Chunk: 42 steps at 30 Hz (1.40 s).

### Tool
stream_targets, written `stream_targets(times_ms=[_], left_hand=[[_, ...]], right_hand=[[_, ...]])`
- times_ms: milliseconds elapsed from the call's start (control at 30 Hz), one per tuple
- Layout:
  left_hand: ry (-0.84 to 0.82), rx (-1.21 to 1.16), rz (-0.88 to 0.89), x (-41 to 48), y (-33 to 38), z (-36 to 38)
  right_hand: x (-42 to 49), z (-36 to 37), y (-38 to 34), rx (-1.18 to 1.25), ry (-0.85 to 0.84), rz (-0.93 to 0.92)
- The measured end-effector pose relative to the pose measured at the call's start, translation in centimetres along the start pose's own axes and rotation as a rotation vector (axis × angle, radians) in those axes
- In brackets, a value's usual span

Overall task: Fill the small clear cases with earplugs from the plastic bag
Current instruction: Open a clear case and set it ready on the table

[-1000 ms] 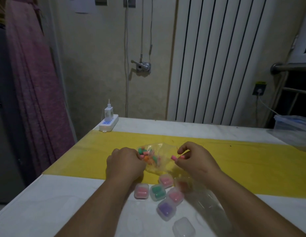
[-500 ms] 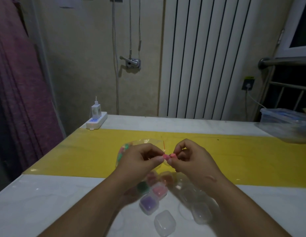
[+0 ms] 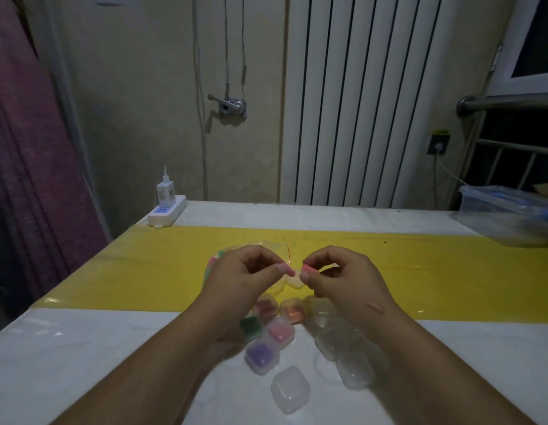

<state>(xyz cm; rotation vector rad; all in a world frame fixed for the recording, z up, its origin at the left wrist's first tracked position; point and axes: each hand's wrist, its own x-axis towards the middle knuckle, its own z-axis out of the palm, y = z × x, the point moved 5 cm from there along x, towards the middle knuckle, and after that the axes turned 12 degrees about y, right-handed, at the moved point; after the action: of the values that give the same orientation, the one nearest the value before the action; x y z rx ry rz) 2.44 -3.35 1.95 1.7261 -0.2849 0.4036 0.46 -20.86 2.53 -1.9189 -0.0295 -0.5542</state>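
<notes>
Pinching a pink earplug in the right hand above the cases; curling the left hand, contents impossible to tell.

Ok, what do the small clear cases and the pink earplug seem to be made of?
Small clear cases: probably hard glossy plastic; coloured contents show through. Pink earplug in the right hand: likely matte foam, though blur leaves it open.

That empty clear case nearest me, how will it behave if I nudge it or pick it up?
Probably very light: the empty clear case looks thin-walled with nothing inside. A nudge would likely slide it across the glossy table rather than tip it, since it sits low and boxy. Its smooth, rounded corners may slip in a pinch.
</notes>
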Motion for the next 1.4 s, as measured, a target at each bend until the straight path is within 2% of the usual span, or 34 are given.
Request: stream_targets(times_ms=[200, 467, 967, 1233, 1400], left_hand=[[0.010, 0.008, -0.017, 0.0, -0.1, 0.1], [0.000, 0.011, -0.065, -0.1, -0.1, 0.1], [-0.013, 0.017, -0.092, -0.5, 0.1, 0.5], [0.086, 0.081, -0.074, -0.4, -0.1, 0.2], [0.058, 0.137, -0.084, -0.5, -0.2, 0.5]], right_hand=[[0.1, -0.3, 0.3, 0.033, 0.046, 0.019], [-0.1, 0.4, 0.3, 0.184, -0.009, 0.043], [-0.4, 0.8, 0.3, 0.205, -0.016, 0.076], [-0.9, 1.7, 0.3, 0.254, -0.067, 0.117], [-0.4, 1.1, 0.6, 0.269, 0.015, 0.129]])
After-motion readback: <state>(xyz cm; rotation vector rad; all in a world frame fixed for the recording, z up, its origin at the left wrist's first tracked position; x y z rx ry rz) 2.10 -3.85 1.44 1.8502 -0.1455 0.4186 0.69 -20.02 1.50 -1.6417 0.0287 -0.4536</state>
